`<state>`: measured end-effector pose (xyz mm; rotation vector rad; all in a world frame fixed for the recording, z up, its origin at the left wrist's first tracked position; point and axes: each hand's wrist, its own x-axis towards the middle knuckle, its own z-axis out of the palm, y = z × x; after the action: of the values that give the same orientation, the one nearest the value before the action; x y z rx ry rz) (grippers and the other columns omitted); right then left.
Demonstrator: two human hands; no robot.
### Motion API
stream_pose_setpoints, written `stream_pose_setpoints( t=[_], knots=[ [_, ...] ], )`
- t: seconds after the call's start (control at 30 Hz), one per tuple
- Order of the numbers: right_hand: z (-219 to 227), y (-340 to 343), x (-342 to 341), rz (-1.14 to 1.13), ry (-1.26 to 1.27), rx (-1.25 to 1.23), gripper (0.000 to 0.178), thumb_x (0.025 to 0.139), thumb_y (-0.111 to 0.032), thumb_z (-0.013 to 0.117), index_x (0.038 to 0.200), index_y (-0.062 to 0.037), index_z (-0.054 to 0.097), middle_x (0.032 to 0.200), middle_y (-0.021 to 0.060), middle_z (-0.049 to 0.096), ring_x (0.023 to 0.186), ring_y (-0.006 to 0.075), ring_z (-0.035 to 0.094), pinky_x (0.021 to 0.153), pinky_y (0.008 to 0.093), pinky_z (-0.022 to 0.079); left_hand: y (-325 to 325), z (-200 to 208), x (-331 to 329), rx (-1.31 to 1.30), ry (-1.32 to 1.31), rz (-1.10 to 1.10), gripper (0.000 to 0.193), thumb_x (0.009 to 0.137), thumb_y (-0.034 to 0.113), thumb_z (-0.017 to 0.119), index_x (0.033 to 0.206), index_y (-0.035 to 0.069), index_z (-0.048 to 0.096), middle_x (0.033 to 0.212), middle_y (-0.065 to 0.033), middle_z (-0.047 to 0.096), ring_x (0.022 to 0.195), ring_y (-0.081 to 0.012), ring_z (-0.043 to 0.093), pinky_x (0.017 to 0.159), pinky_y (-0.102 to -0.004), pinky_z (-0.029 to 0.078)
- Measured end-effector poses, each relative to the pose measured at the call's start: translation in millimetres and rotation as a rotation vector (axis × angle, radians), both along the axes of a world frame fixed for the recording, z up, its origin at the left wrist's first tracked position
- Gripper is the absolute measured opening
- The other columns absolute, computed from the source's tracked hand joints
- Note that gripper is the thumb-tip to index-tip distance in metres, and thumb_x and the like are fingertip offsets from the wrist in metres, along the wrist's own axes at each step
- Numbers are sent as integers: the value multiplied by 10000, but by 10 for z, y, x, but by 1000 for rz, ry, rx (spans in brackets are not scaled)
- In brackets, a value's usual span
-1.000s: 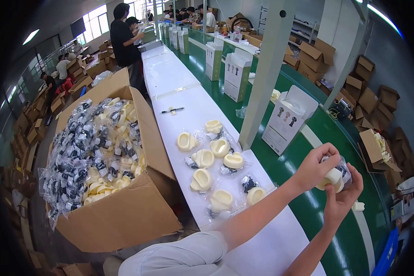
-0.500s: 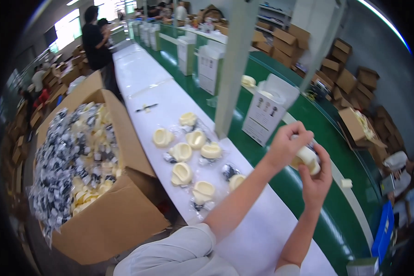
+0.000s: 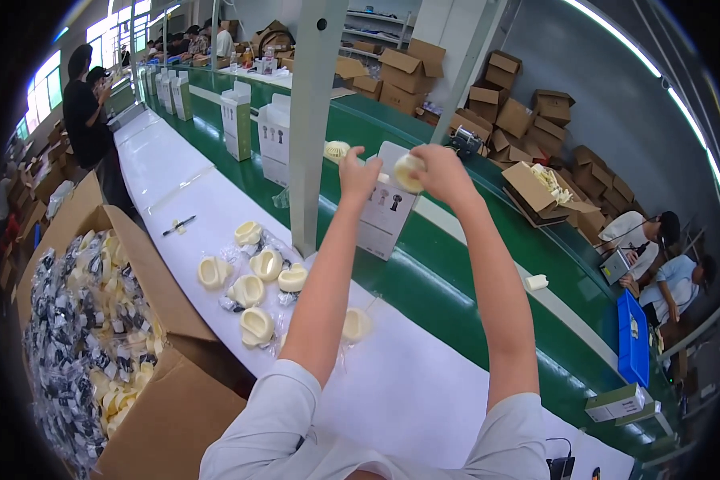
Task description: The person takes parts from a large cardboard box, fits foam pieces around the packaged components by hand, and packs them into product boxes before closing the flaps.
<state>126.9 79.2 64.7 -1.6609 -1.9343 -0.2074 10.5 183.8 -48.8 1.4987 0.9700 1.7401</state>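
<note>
Cream part [image 3: 409,173] in the person's grip, the scene ran back along a green belt [image 3: 432,280] and a white table [image 3: 416,376] beside it. A carton [image 3: 176,416] full of bagged pieces stood left of the table. On the belt, a white box [image 3: 380,228] stood with its top flap up. The right hand [image 3: 446,173] pinched the part, which lay left of it at the fingertips, before the box's top. The left hand [image 3: 358,172], loosely spread, was at the box's upper left; contact was unclear.
</note>
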Motion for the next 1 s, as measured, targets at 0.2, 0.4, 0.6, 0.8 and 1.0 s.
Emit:
stream_pose_setpoints(
  t=[0.2, 0.4, 0.6, 0.8, 1.0],
  knots=[
    [111, 212, 10, -50, -212, -339, 306, 685, -102, 700, 986, -62, 660, 955, 166, 644, 919, 312, 609, 821, 364, 483, 214, -55, -81, -585, -28, -842, 298, 699, 154, 590, 953, -1, 566, 865, -83, 569, 804, -204, 543, 706, -334, 418],
    [-39, 308, 12, -149, -327, -502, 283, 701, -105, 679, 978, -50, 660, 954, 174, 643, 922, 301, 611, 815, 363, 487, 258, -150, 198, -605, -88, -745, 291, 724, 179, 541, 954, 3, 564, 833, -84, 564, 759, -187, 532, 672, -316, 415],
    [-302, 259, 105, -42, -232, -671, 240, 722, -71, 617, 953, -6, 641, 936, 176, 639, 884, 268, 619, 850, 381, 467, 157, -189, 370, -373, -34, -534, 388, 726, 251, 513, 981, -36, 573, 786, -134, 587, 712, -206, 560, 632, -331, 440],
    [-1023, 19, 17, -323, -608, 271, 286, 728, -56, 579, 1012, -30, 593, 974, 164, 598, 950, 298, 585, 946, 451, 383, 111, -224, 524, -255, -117, -554, 392, 758, 259, 501, 1012, -30, 578, 808, -100, 601, 706, -181, 570, 618, -318, 449],
    [-879, -191, 109, -211, -319, 19, 395, 688, -59, 653, 1070, -35, 556, 1065, 173, 551, 1003, 346, 537, 982, 442, 334, 3, -181, 440, -511, -448, -928, 335, 808, 185, 545, 1080, -11, 553, 892, -69, 611, 770, -152, 591, 680, -265, 465]
  ],
)
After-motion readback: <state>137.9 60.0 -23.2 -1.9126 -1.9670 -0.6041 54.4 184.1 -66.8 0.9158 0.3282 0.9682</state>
